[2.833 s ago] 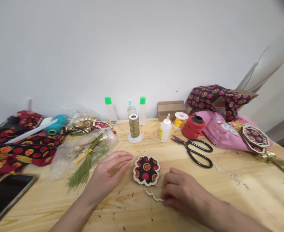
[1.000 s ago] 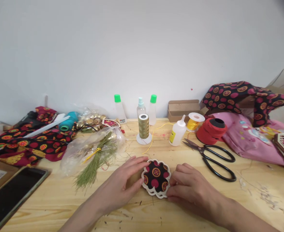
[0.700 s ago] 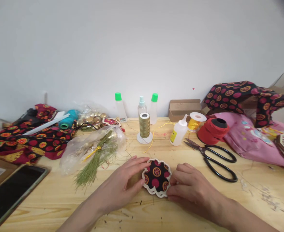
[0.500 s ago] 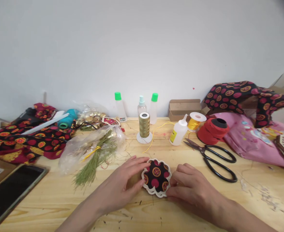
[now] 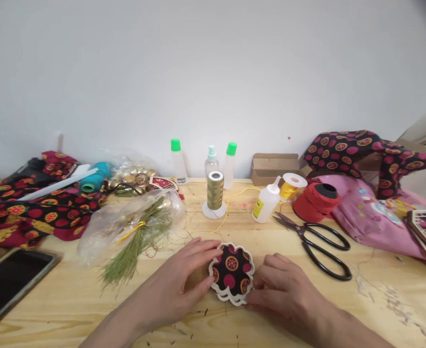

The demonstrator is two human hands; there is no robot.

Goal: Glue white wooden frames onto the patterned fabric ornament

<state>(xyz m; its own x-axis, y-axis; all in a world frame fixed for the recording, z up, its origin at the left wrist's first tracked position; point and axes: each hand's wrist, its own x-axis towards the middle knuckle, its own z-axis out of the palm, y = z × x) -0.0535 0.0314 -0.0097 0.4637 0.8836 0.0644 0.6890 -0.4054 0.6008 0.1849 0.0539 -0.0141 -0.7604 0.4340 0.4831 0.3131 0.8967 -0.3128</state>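
A scalloped, flower-shaped ornament (image 5: 230,274) lies on the table in front of me, with a pale rim and black fabric patterned in red and orange. My left hand (image 5: 187,278) grips its left edge, the index finger at the upper left and the thumb lower down. At the right edge, my right hand (image 5: 280,285) pinches the rim with curled fingers; its fingertips are partly hidden. A second pale rim shows below the first along the bottom.
Black-handled scissors (image 5: 312,241) lie to the right, near a glue bottle (image 5: 267,205) and a red thread cone (image 5: 316,203). A gold thread spool (image 5: 215,192) stands behind the ornament. Left are a green tassel bundle (image 5: 135,246), a plastic bag (image 5: 100,232) and a phone (image 5: 13,287).
The view has shifted slightly, so things at the sides sit a little further left and lower. Both hands stay on the ornament, with hardly any movement.
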